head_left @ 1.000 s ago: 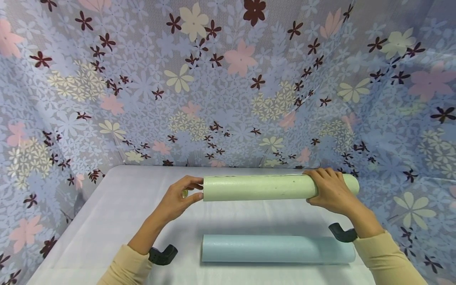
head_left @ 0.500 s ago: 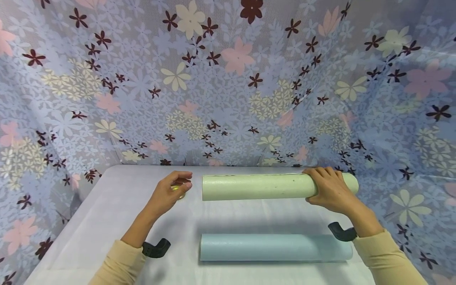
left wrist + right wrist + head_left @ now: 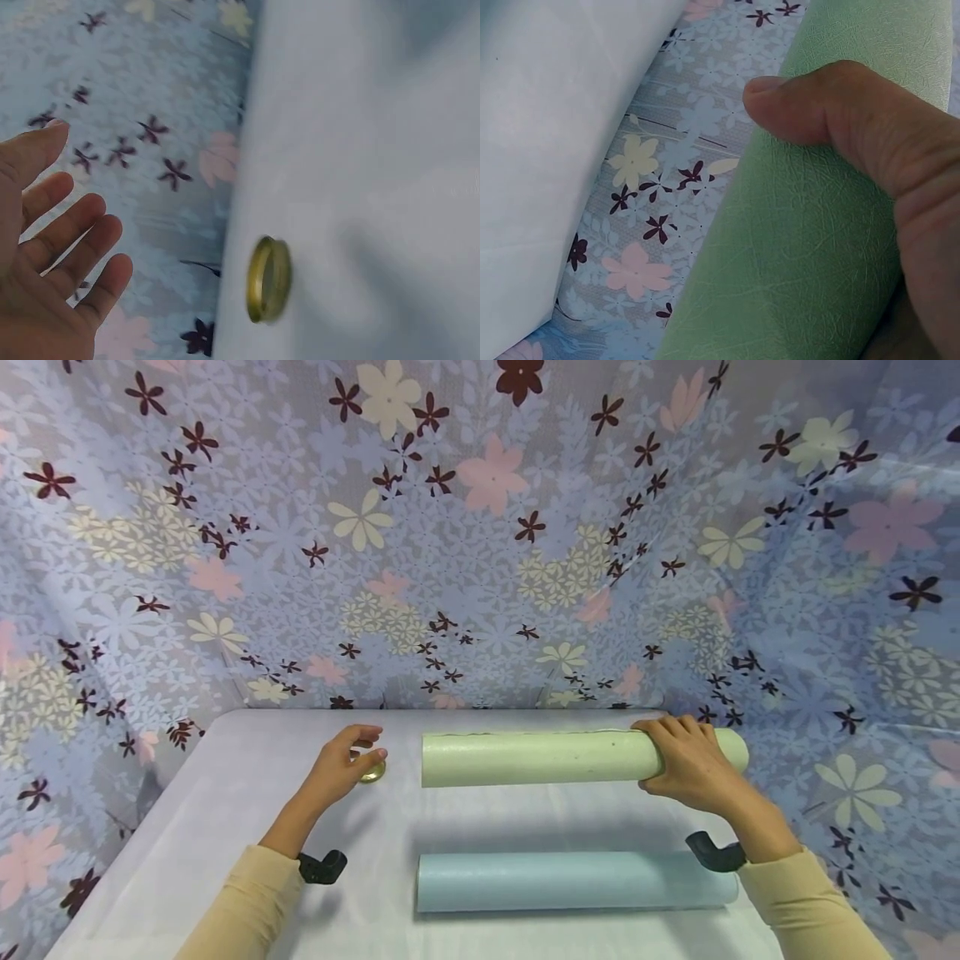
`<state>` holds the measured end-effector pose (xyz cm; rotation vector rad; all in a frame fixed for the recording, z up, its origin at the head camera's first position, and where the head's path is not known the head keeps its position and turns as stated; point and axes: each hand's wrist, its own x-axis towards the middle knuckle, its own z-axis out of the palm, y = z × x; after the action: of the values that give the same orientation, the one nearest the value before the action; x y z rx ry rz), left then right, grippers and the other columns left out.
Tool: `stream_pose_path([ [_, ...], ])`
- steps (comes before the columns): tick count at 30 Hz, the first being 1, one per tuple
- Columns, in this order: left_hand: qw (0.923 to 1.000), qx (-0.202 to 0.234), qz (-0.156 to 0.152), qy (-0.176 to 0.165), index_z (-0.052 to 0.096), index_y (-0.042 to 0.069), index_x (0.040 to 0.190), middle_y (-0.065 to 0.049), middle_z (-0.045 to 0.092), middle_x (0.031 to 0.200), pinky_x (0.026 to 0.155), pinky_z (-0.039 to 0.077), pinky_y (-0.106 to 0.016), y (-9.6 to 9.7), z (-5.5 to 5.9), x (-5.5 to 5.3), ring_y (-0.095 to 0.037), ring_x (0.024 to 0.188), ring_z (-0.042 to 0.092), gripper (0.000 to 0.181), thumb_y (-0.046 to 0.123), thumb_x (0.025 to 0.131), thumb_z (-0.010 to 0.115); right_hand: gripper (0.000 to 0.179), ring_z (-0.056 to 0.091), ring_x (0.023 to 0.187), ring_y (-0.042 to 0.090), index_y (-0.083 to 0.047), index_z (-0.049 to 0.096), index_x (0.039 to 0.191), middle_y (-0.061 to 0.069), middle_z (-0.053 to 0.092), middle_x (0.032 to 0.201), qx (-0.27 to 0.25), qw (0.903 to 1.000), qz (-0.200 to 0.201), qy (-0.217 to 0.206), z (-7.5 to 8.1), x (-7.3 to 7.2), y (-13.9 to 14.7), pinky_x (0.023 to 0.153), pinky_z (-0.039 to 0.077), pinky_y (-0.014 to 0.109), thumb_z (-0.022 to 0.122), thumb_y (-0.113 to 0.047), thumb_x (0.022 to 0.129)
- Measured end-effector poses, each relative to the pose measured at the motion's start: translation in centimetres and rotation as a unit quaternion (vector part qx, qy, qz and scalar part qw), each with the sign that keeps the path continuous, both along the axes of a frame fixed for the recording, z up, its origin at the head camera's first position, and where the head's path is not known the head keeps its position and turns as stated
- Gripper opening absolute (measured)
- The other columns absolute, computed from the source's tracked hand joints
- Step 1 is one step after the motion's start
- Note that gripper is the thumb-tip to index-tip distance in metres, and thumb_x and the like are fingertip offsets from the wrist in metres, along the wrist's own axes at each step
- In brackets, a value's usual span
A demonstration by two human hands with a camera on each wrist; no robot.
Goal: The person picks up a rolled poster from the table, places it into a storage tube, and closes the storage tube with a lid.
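My right hand [image 3: 690,762] grips a pale green roll of wallpaper-like sheet [image 3: 532,758] near its right end. The right wrist view shows the thumb across the roll's textured green surface [image 3: 780,262]. Left of the roll's free end, my left hand [image 3: 330,777] hovers over the table with fingers loosely bent and nothing held. Close to its thumb is a small yellow-gold ring, like a roll of tape [image 3: 372,772]. In the left wrist view this tape-like ring [image 3: 268,280] lies apart from the spread fingers.
A light blue roll [image 3: 570,882] lies on the white-covered table [image 3: 187,860], nearer to me and parallel to the green one. Behind the table hangs a flowered curtain [image 3: 450,568]. A black wrist mount [image 3: 322,867] sits on each arm.
My left hand has moved left, away from the green roll's end to beside the tape-like ring. My right hand still grips the green roll in nearly the same place.
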<state>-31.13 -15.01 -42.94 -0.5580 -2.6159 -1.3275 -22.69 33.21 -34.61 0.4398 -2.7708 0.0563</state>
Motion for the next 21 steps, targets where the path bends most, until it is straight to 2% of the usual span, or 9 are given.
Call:
stream_pose_path([
  [4, 0.9986, -0.051, 0.010, -0.006, 0.052, 0.001, 0.128, -0.020, 0.055, 0.127, 0.096, 0.043, -0.052, -0.2, -1.0, -1.2, -0.036, 0.116, 0.052, 0.046, 0.027, 0.091, 0.062, 0.074, 0.047, 0.106, 0.040, -0.012, 0.052, 0.125, 0.017, 0.057, 0.120, 0.001, 1.0000, -0.001, -0.003, -0.2, 0.0, 0.1, 0.084, 0.032, 0.056, 0.085, -0.029, 0.061],
  [9, 0.9914, -0.128, 0.024, 0.001, 0.052, 0.000, 0.129, -0.022, 0.055, 0.125, 0.097, 0.040, -0.055, -0.6, -1.9, -2.4, -0.040, 0.118, 0.048, 0.048, 0.026, 0.090, 0.062, 0.074, 0.047, 0.108, 0.040, -0.012, 0.051, 0.126, 0.017, 0.057, 0.120, -0.001, 1.0000, -0.001, -0.003, -0.3, 0.1, 0.2, 0.085, 0.033, 0.057, 0.085, -0.029, 0.061],
  [13, 0.9868, -0.159, 0.032, -0.001, 0.052, -0.001, 0.129, -0.024, 0.053, 0.127, 0.099, 0.038, -0.057, -0.9, -2.9, -3.1, -0.043, 0.121, 0.044, 0.051, 0.026, 0.089, 0.064, 0.074, 0.047, 0.107, 0.040, -0.012, 0.052, 0.125, 0.017, 0.058, 0.119, -0.004, 1.0000, 0.006, 0.004, -0.5, 0.1, 0.3, 0.085, 0.033, 0.056, 0.085, -0.028, 0.061],
  [21, 0.9788, -0.201, 0.042, 0.000, 0.049, -0.001, 0.132, -0.025, 0.052, 0.128, 0.097, 0.038, -0.058, -0.8, -4.7, -4.0, -0.044, 0.120, 0.044, 0.058, 0.031, 0.087, 0.065, 0.074, 0.048, 0.105, 0.038, -0.013, 0.053, 0.124, 0.015, 0.059, 0.117, -0.006, 0.9999, 0.009, 0.009, -0.8, -0.1, 0.5, 0.083, 0.033, 0.054, 0.085, -0.029, 0.060],
])
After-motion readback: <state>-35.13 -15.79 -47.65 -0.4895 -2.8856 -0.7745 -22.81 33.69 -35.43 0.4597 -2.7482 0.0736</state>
